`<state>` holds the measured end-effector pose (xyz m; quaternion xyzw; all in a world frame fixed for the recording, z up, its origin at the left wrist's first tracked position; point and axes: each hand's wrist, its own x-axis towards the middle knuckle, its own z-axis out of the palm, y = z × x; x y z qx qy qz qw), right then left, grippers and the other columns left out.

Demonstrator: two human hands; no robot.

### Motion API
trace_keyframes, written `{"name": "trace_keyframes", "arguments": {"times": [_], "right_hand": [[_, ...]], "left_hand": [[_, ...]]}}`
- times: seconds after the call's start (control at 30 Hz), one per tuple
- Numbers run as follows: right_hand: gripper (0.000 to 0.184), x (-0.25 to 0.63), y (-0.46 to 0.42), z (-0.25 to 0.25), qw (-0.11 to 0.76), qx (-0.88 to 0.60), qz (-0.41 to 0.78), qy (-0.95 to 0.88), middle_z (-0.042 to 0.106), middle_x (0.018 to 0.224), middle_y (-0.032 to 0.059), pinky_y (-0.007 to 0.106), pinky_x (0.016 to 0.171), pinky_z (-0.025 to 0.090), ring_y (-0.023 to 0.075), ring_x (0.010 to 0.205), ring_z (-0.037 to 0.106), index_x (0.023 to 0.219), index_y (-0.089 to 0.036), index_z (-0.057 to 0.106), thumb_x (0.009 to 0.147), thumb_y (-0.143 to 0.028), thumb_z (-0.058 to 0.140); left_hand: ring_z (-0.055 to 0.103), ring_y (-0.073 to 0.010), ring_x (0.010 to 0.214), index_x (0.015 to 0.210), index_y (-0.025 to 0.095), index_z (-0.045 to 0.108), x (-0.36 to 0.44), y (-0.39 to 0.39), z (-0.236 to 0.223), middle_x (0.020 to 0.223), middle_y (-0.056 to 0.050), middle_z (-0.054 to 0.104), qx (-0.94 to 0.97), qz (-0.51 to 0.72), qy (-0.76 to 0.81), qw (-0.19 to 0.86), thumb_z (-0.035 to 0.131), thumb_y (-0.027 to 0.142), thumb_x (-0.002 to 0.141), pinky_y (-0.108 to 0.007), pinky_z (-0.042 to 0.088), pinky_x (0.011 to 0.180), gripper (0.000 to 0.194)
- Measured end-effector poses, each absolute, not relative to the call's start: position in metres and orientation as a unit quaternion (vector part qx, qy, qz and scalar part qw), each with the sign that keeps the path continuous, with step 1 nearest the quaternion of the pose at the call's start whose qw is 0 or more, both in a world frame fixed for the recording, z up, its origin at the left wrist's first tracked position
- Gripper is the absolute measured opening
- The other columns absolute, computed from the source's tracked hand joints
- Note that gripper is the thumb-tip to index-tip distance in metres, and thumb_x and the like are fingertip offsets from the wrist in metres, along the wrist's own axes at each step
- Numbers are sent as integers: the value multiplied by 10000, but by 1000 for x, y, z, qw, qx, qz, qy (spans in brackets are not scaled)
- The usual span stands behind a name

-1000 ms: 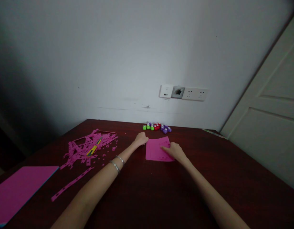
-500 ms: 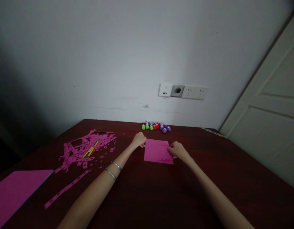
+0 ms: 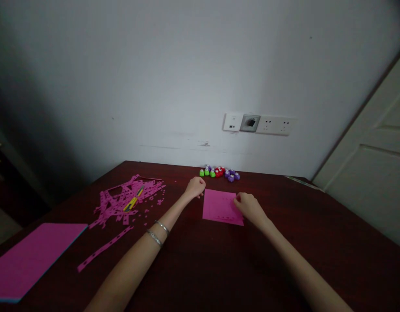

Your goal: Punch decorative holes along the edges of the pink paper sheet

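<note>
A small sheet of pink paper (image 3: 215, 207) lies on the dark table in front of me, with a row of tiny punched shapes along its lower part and fainter ones higher up. My left hand (image 3: 195, 187) is closed at the paper's upper left corner, fingers curled; whatever is between its fingertips is hidden. On the opposite side, my right hand (image 3: 250, 207) pinches at the right edge of the sheet, thumb and forefinger together. Behind the paper, near the wall, stand several small craft punches (image 3: 218, 173) in green, red and purple.
To the left is a heap of punched pink paper scraps (image 3: 115, 200) with a yellow utility knife (image 3: 133, 199) on top. A long punched strip (image 3: 104, 248) lies nearer me. Larger pink sheets (image 3: 40, 255) sit at the left edge. Wall sockets (image 3: 273, 125) are above the table (image 3: 200, 268).
The whole view has shifted, with everything sitting slightly farther right. My left hand has risen a little at the paper's corner, its fingers more curled. My right hand stays at the right edge.
</note>
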<state>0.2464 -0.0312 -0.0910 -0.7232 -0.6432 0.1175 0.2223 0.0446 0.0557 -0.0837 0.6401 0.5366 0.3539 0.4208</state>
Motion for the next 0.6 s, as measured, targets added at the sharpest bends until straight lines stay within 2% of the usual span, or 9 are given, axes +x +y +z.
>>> {"name": "trace_keyframes", "arguments": {"times": [0.13, 0.27, 0.33, 0.4, 0.5, 0.6], "right_hand": [[200, 197, -51, -89, 217, -648, 93, -724, 653, 879, 124, 281, 720, 408, 219, 826, 616, 842, -142, 621, 823, -234, 445], [264, 134, -58, -97, 180, -486, 52, -853, 624, 999, 119, 284, 727, 436, 211, 890, 594, 1026, -137, 588, 855, -184, 392], [293, 102, -54, -99, 165, -430, 31, -887, 619, 1014, 104, 301, 783, 442, 202, 932, 576, 1086, -146, 569, 868, -152, 373], [286, 73, -47, -98, 146, -405, 8, -903, 628, 952, 96, 301, 736, 469, 204, 898, 582, 1071, -153, 582, 861, -142, 388], [304, 31, -35, -93, 149, -369, -8, -917, 612, 1000, 82, 285, 730, 485, 191, 940, 567, 1122, -194, 548, 870, -159, 383], [289, -8, -23, -92, 138, -331, -22, -933, 609, 1022, 86, 290, 691, 507, 193, 901, 590, 1103, -198, 553, 851, -172, 414]], "left_hand": [[499, -49, 409, 768, 125, 596, 53, 32, -51, 663, -2, 598, 653, 413, 492, 401, 458, 80, 707, -140, 373, 367, 157], [482, -49, 433, 780, 125, 608, 75, -5, -17, 620, 13, 571, 693, 443, 409, 396, 456, 96, 720, -154, 390, 419, 166], [494, -56, 487, 761, 125, 610, 86, -30, -6, 625, 7, 572, 725, 452, 351, 383, 467, 105, 726, -165, 406, 477, 148], [506, -62, 552, 771, 133, 615, 93, -56, 1, 674, -4, 591, 759, 458, 294, 357, 468, 116, 734, -176, 417, 541, 152], [496, -67, 587, 782, 143, 624, 97, -89, 4, 736, -14, 602, 802, 445, 234, 323, 471, 131, 724, -193, 419, 589, 164], [503, -70, 603, 789, 144, 628, 96, -103, 3, 779, -27, 609, 815, 412, 220, 344, 474, 134, 703, -201, 425, 603, 177]]}}
